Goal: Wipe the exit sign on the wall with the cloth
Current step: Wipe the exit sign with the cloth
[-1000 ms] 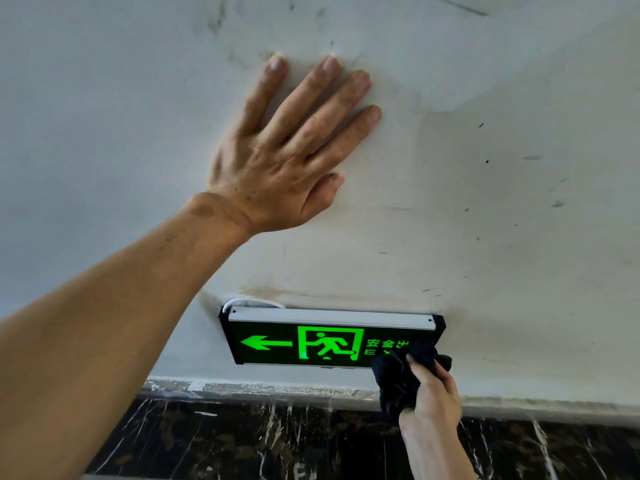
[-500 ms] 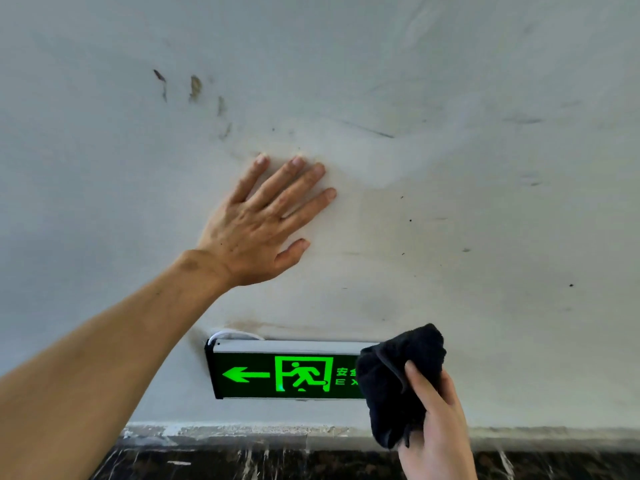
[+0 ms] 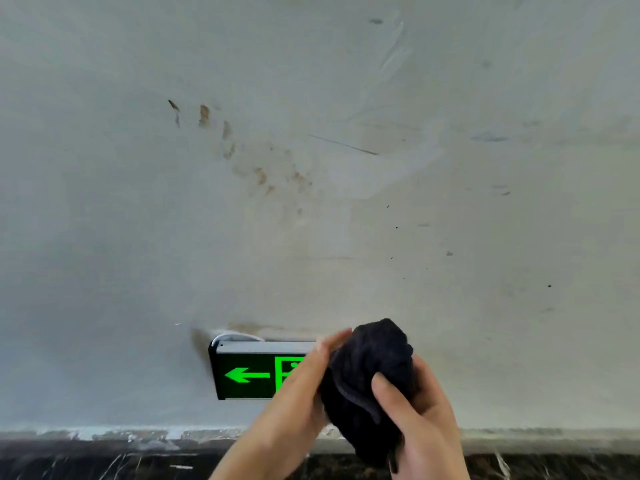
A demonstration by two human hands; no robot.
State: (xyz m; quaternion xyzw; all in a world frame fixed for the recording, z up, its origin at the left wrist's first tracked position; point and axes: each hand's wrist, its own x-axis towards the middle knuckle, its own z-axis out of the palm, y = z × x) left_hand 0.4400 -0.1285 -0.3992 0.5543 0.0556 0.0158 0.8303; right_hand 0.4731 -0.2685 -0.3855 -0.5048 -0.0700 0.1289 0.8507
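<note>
The exit sign (image 3: 247, 374) is a black box with a grey top edge, a lit green arrow and a partly seen green figure, fixed low on the wall. Its right half is hidden behind my hands. The cloth (image 3: 367, 379) is a dark bunched wad held in front of the sign's right part. My right hand (image 3: 420, 420) grips it from the right and below, thumb across its front. My left hand (image 3: 299, 396) lies against the cloth's left side with straight fingers, palm toward it.
The pale plastered wall (image 3: 346, 168) fills the view, with brown smudges (image 3: 204, 116) at upper left and small dark specks. A white cable (image 3: 235, 336) loops above the sign. Below runs a dark marble skirting (image 3: 104, 462) with a rough paint edge.
My left hand has left the wall above the sign and come down onto the cloth. The right hand with the cloth rose from the sign's lower right corner. The camera pulled back.
</note>
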